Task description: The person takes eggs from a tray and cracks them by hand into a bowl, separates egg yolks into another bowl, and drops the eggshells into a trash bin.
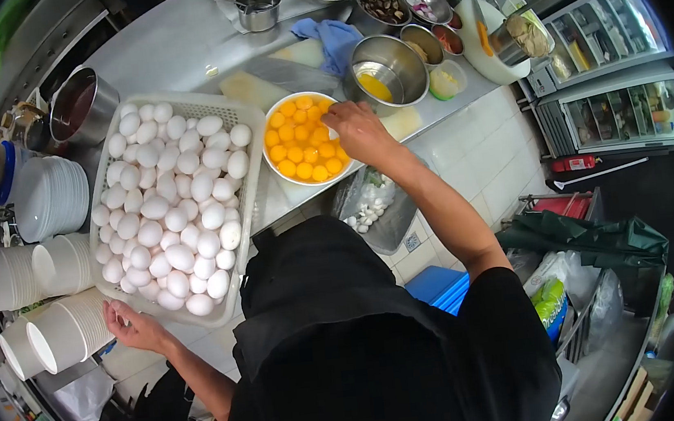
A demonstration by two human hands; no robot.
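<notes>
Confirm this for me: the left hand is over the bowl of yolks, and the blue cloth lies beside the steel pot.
Not quite: the head view shows the right hand over the bowl of yolks. The blue cloth does lie beside the steel pot.

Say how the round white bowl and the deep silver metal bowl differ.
The round white bowl is crowded with orange yolks; the deep silver metal bowl shows only a small yellow pool at its bottom. The right hand is at the white bowl, none at the metal bowl. Both are round.
</notes>
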